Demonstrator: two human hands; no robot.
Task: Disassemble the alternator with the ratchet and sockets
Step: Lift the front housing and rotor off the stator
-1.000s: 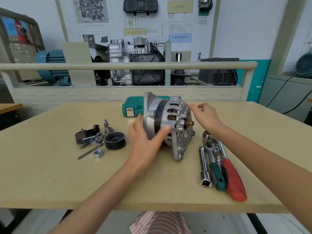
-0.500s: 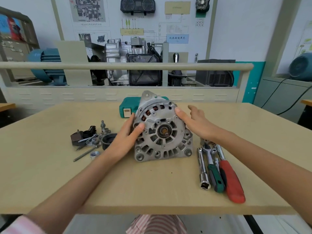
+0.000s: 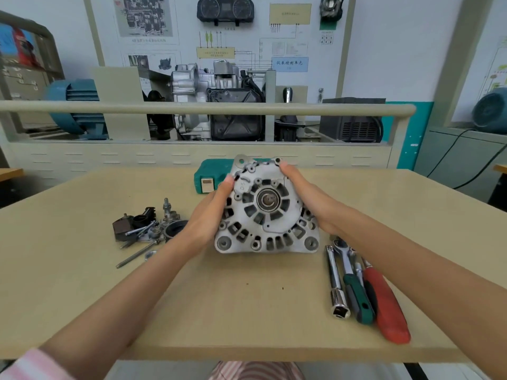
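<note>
A person's left hand [image 3: 212, 215] and right hand [image 3: 307, 198] clasp opposite sides of a round, silver cast-metal alternator [image 3: 264, 212], standing it on edge on the tan counter [image 3: 247, 305] with its vented end face turned toward the person, probably to find the next fasteners. Just beside the right hand lie a green-handled ratchet [image 3: 354, 281], a chrome socket extension [image 3: 336, 283] and a red-handled tool [image 3: 384, 303]; removed bolts and dark parts [image 3: 149, 226] sit beside the left hand, kept clear of the work.

I'm looking into an automotive training workshop: a cutaway engine [image 3: 216, 102] on a stand, a wall wiring-diagram board [image 3: 290, 34] with an instrument cluster [image 3: 225, 9], hand tools on my desk [image 3: 82, 283].
</note>
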